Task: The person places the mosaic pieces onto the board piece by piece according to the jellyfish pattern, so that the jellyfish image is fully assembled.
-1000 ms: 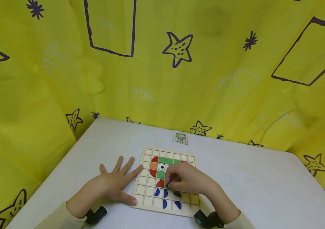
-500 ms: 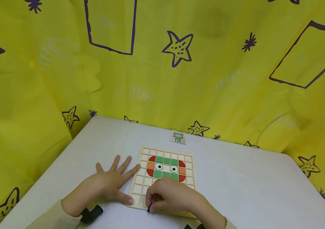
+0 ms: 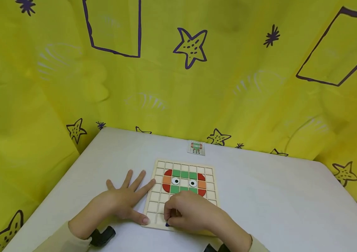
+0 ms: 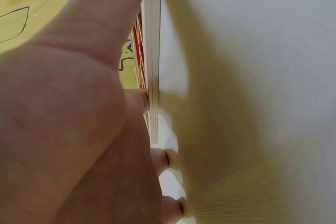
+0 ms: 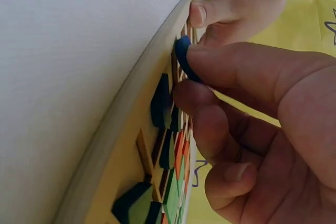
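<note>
A wooden grid board (image 3: 152,206) lies on the white table, bearing red, orange and green tiles (image 3: 185,174) and two eye tiles (image 3: 175,181). My left hand (image 3: 123,203) rests with spread fingers along its left edge, thumb on the near-left corner. Thumb and forefinger of my right hand (image 3: 191,211) pinch a blue half-round piece (image 5: 184,59) over the board's near-left cells. In the right wrist view, another blue piece (image 5: 161,103) sits on the board close to those fingertips. From the head view, my right hand hides most of the lower cells.
A small picture card (image 3: 196,147) with a similar coloured figure lies at the table's far edge. Yellow cloth (image 3: 147,77) with drawn stars hangs behind the table (image 3: 276,196). Black wrist devices (image 3: 102,237) sit by both wrists.
My right hand has gone from the board's middle to its near-left part, where it now pinches a blue piece. The left hand keeps its place at the board's edge.
</note>
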